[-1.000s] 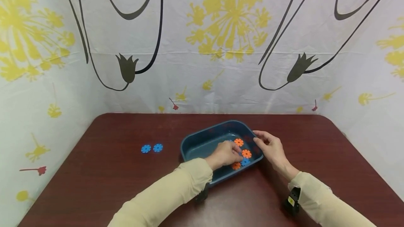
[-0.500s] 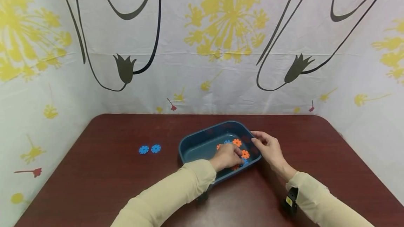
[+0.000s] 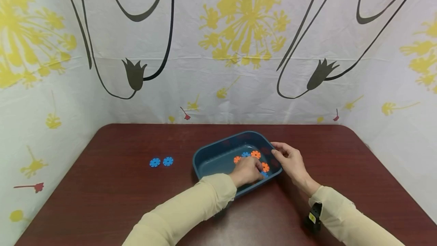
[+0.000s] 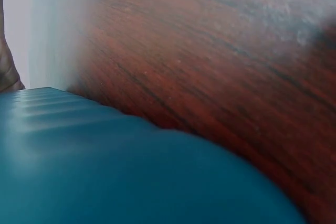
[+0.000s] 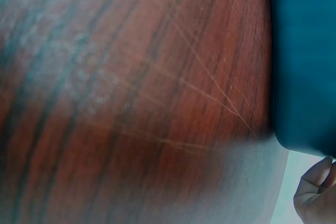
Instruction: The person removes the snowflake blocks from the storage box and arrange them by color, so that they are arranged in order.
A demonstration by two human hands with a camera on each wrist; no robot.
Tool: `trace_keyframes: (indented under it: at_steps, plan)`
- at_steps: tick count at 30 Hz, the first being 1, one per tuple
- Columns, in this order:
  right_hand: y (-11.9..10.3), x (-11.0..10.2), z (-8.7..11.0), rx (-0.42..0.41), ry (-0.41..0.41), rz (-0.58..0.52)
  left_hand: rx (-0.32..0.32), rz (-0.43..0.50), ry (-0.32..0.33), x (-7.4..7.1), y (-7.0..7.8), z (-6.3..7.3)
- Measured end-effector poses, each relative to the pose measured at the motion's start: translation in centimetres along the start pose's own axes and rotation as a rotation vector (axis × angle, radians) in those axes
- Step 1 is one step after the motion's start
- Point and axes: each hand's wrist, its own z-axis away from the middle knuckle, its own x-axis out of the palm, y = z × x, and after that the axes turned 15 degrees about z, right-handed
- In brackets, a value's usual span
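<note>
A dark blue plastic tray [image 3: 211,148] stands at an angle on the table. Inside it lie several small notched plastic discs, among them an orange disc [image 3: 255,154] and a blue disc [image 3: 245,155]. My left hand [image 3: 247,170] reaches down into the tray, its bent fingertips at the discs near the right end; whether it pinches one I cannot tell, as the hand covers the spot. My right hand [image 3: 293,162] holds the tray's right end, thumb and fingers at the rim. In the right wrist view, its fingers [image 5: 315,182] show beside the tray's corner [image 5: 304,124].
Left of the tray, a blue disc [image 3: 155,162] and a second blue disc [image 3: 168,161] lie side by side on the dark red-brown table [image 3: 112,193]. A patterned white cloth [image 3: 205,79] hangs behind and along both sides.
The left hand has shifted slightly toward the near side of the tray, uncovering an orange and a blue disc behind it and covering another orange one. The right hand stays at the rim.
</note>
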Motion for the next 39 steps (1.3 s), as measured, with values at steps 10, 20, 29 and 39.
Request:
trace_keyframes:
  at_steps: [10, 20, 29, 39]
  plan:
    - [-0.11, -0.03, 0.01, 0.006, 0.000, 0.004, 0.027, -0.114, 0.026, 0.28, -0.06, -0.20]
    - [-0.21, -0.09, 0.10, 0.011, -0.004, 0.014, 0.042, -0.160, 0.031, 0.31, -0.02, -0.01]
    - [-0.28, -0.17, 0.10, 0.001, 0.000, 0.029, 0.132, -0.206, 0.019, 0.31, -0.06, 0.28]
    - [-0.39, -0.19, 0.13, -0.005, 0.004, 0.035, 0.148, -0.178, -0.001, 0.23, -0.10, 0.14]
